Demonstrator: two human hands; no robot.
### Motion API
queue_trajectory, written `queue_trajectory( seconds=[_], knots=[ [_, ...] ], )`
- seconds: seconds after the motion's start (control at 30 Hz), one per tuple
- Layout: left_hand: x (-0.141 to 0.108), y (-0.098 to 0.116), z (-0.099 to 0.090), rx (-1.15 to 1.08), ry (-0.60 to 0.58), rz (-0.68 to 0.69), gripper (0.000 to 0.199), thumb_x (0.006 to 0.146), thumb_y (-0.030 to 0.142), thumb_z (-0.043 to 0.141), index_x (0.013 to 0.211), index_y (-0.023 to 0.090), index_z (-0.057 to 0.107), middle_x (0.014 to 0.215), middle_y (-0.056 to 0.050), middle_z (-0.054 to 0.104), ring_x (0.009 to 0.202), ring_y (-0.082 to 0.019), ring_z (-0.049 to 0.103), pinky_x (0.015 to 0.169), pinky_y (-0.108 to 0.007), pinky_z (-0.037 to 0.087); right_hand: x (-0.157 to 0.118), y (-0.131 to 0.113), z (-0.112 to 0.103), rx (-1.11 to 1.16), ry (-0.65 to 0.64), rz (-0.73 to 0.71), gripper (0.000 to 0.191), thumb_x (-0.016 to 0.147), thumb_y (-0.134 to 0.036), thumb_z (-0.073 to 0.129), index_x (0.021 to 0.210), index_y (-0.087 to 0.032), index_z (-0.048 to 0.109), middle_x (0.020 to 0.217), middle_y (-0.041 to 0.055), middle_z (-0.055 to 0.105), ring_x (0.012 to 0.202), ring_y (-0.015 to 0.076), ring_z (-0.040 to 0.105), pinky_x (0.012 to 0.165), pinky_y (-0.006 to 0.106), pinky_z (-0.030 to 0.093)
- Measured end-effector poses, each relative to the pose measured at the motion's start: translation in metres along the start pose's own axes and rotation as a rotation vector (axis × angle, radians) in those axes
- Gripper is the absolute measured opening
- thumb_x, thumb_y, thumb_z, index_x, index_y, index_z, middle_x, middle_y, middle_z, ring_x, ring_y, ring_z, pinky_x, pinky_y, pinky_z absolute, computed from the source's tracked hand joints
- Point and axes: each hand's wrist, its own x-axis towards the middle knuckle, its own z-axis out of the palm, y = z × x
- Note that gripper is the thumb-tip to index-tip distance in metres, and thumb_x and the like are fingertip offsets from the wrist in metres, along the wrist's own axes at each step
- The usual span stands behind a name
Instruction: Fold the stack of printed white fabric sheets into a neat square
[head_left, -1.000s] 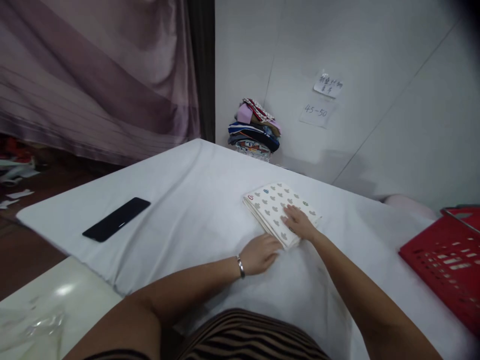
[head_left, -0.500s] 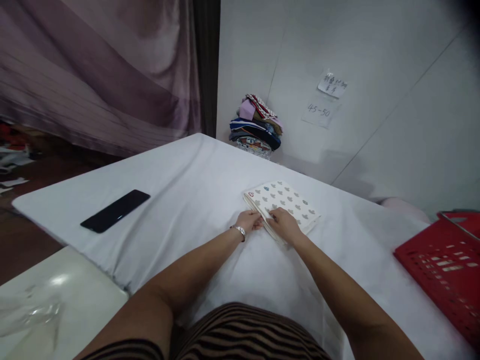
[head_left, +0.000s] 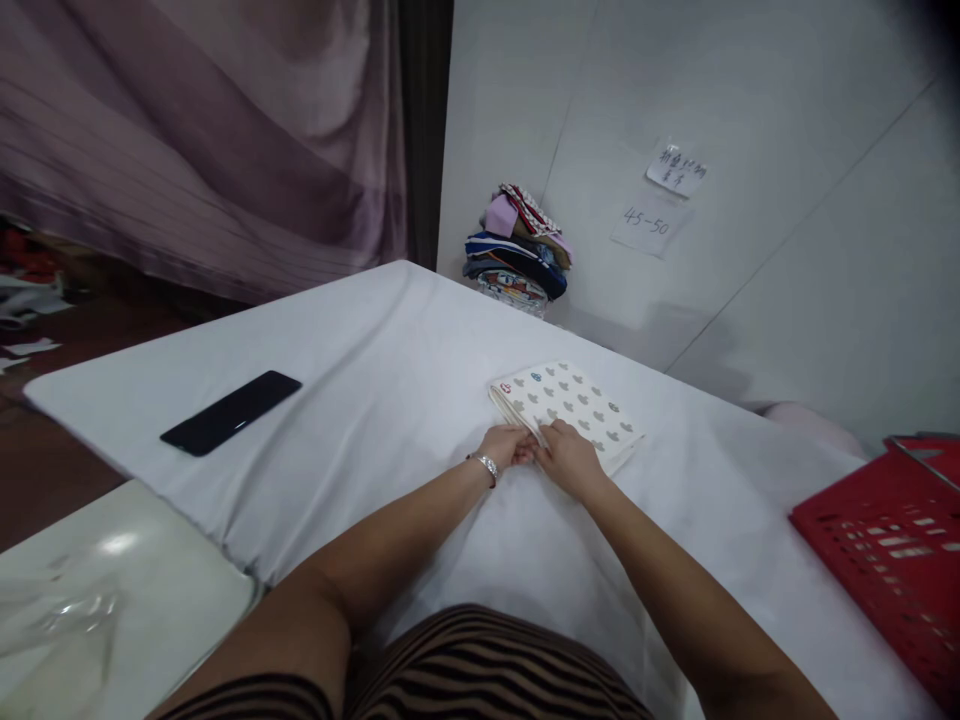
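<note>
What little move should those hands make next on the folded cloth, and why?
Perhaps slide the left hand along the left edge of the folded cloth to even its layers, while the right hand steadies it: both hands meet at that edge, where stacked layers show.

head view | from wearer's head | faces forward-down | table near | wall beyond

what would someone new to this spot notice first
Probably the red basket at the right edge, the most vivid colour in view. Next, the folded white cloth with grey printed shapes, on the white-covered table, where the left hand and right hand meet at its near edge. The flat black slab, perhaps a phone, stands out on the table's left side.
</note>
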Motion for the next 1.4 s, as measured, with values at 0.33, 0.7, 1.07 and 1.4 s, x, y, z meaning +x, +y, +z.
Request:
queue_trajectory(
  seconds=[0.33, 0.7, 1.07, 1.4],
  knots=[
    [0.015, 0.007, -0.013, 0.305, 0.158, 0.164, 0.019, 0.075, 0.016, 0.053, 0.09, 0.013, 0.064, 0.067, 0.0, 0.062, 0.039, -0.004, 0.045, 0.04, -0.017, 0.036, 0.009, 0.015, -0.009, 0.138, 0.009, 0.033, 0.02, 0.087, -0.023, 0.04, 0.086, -0.019, 0.059, 0.085, 0.0032, 0.055, 0.081, 0.0137, 0.05, 0.071, 0.022, 0.033],
    [0.024, 0.013, -0.013, 0.511, 0.28, 0.211, 0.021, 0.07, 0.032, 0.06, 0.075, 0.013, 0.067, 0.052, -0.001, 0.059, 0.048, -0.012, 0.053, 0.046, -0.02, 0.036, 0.007, 0.018, -0.004, 0.221, 0.094, 0.027, 0.026, 0.085, -0.024, 0.041, 0.106, -0.022, 0.058, 0.095, 0.0041, 0.058, 0.089, 0.0159, 0.052, 0.074, 0.023, 0.036],
    [0.048, 0.009, -0.009, 0.507, 0.351, 0.23, 0.017, 0.067, 0.027, 0.06, 0.065, 0.013, 0.067, 0.065, -0.007, 0.065, 0.065, -0.017, 0.06, 0.053, -0.023, 0.038, 0.007, 0.019, 0.0, 0.19, 0.078, 0.035, 0.035, 0.086, -0.024, 0.04, 0.119, -0.022, 0.051, 0.105, 0.0051, 0.057, 0.094, 0.0168, 0.052, 0.078, 0.025, 0.037],
    [0.043, 0.012, -0.006, 0.336, 0.348, 0.143, 0.015, 0.069, 0.025, 0.057, 0.074, 0.013, 0.066, 0.058, -0.005, 0.063, 0.058, -0.015, 0.059, 0.046, -0.02, 0.037, 0.001, 0.005, -0.007, 0.054, -0.045, -0.012, 0.035, 0.085, -0.022, 0.037, 0.118, -0.024, 0.049, 0.101, 0.0054, 0.055, 0.089, 0.0167, 0.053, 0.067, 0.024, 0.035]
  ],
)
